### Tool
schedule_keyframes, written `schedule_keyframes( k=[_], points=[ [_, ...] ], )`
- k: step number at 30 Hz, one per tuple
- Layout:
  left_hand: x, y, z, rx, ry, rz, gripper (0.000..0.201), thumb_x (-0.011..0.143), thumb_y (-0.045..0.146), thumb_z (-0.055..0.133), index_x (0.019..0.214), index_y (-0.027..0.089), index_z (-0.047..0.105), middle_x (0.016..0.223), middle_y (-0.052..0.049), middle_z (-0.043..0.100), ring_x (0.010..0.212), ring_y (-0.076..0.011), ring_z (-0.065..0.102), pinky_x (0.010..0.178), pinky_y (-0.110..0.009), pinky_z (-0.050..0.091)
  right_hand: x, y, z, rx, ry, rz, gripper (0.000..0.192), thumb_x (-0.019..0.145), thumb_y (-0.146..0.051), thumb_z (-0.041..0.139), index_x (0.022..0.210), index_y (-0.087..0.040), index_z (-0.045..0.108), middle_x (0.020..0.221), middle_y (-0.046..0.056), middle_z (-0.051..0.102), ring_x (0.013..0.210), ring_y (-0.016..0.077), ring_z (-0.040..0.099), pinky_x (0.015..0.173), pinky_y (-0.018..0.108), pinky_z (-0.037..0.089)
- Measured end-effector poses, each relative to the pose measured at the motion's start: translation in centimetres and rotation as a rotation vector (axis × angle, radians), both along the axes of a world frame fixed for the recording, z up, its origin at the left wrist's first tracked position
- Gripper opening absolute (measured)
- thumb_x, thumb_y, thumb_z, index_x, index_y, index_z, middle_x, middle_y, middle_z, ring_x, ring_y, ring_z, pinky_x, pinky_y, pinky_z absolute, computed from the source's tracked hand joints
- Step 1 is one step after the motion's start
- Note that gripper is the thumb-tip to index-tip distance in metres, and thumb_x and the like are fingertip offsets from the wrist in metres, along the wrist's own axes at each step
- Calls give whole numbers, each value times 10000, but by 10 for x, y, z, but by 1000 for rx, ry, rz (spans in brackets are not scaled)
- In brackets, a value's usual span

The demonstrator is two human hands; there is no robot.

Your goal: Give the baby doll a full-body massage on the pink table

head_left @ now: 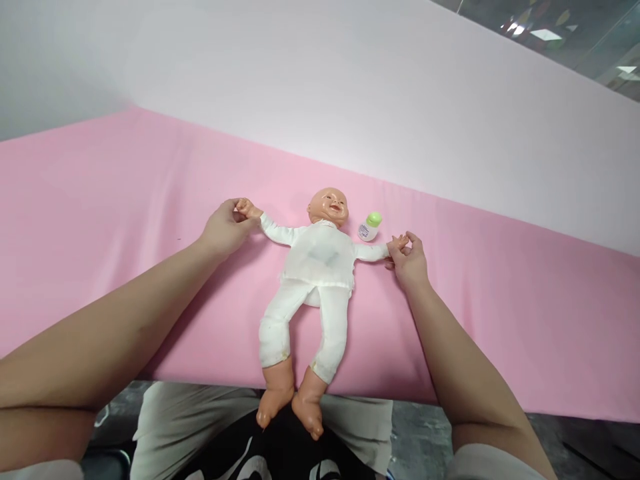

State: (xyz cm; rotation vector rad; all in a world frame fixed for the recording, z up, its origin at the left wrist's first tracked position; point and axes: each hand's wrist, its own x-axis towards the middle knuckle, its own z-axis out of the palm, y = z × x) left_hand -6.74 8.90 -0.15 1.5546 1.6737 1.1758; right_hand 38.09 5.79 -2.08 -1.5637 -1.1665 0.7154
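A baby doll (320,257) in a white cloth top and leggings lies on its back on the pink surface, feet toward me and over the front edge. Its arms are stretched out to both sides. My left hand (227,227) is closed around the doll's hand on the left, thumb and fingers on either side of it. On the right, my right hand (411,261) pinches the doll's other hand near the wrist. Beside the doll's head stands or leans a small white bottle (369,228) with a green cap, touched by neither hand.
The pink-covered table (150,173) runs along a pale wall (300,80). Its front edge lies just ahead of my lap. A window or glass panel (550,37) with reflections is at the upper right. Grey floor (420,433) shows below the table.
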Motion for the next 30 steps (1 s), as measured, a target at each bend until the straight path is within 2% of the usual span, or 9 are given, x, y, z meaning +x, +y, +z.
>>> schedule_keyframes(
  k=[2,5,8,12,17,20,22,27,30],
  points=[
    [10,-12,9,55,-6,14,588,883,325,739,1426,203,550,1191,-57,730,979,-227,696,859,-398,565,-14,-11,7,155,-51,38,924,883,-549,799,1642,-280,346,1396,155,696,928,227,795,785,374,695],
    [29,-34,18,232,54,-116,586,879,355,743,1435,255,586,1396,-45,685,1126,-242,691,945,-397,584,-40,-31,15,326,-177,104,842,901,-487,793,1625,-301,406,1472,145,662,1085,251,772,949,428,664],
    [47,-50,15,329,255,-285,518,887,417,717,1385,286,662,1291,-44,756,1128,-270,710,993,-429,589,-65,-47,18,395,-440,257,606,894,-382,791,1467,-330,602,1322,84,746,1032,267,768,964,481,658],
    [57,-51,3,449,441,-506,402,930,356,645,1311,262,734,1222,-66,801,1171,-293,717,1068,-470,563,-85,-54,17,583,-691,584,356,937,-207,655,1258,-336,741,1230,46,792,1171,280,739,1091,524,601],
    [56,-42,-3,527,501,-610,321,975,318,603,1236,260,781,1264,-60,804,1169,-278,725,1072,-453,553,-86,-49,12,607,-698,638,329,986,-215,616,1248,-336,773,1300,55,786,1221,274,727,1132,533,573],
    [57,-43,0,472,461,-536,336,954,384,645,1243,260,762,1217,-57,807,1152,-286,722,1067,-452,550,-80,-46,9,521,-647,558,325,946,-254,677,1254,-320,757,1266,54,795,1185,286,733,1107,526,584],
    [54,-44,4,369,370,-394,410,924,429,685,1302,274,718,1240,-52,789,1118,-280,724,1023,-436,567,-74,-44,9,455,-580,437,403,944,-302,705,1346,-294,693,1287,77,779,1139,282,743,1035,499,620],
    [27,-24,6,126,33,13,710,871,355,733,1530,246,492,1326,-86,712,989,-220,715,898,-380,581,-42,-24,10,369,-116,131,680,938,-470,747,1527,-280,464,1489,129,668,1252,244,725,1033,401,629],
    [4,-3,0,28,-52,139,866,879,363,746,1624,162,351,1315,-145,696,1004,-236,697,865,-389,573,-15,-6,3,227,70,22,777,908,-524,774,1538,-272,396,1343,120,733,1096,228,778,912,379,678]
  ],
)
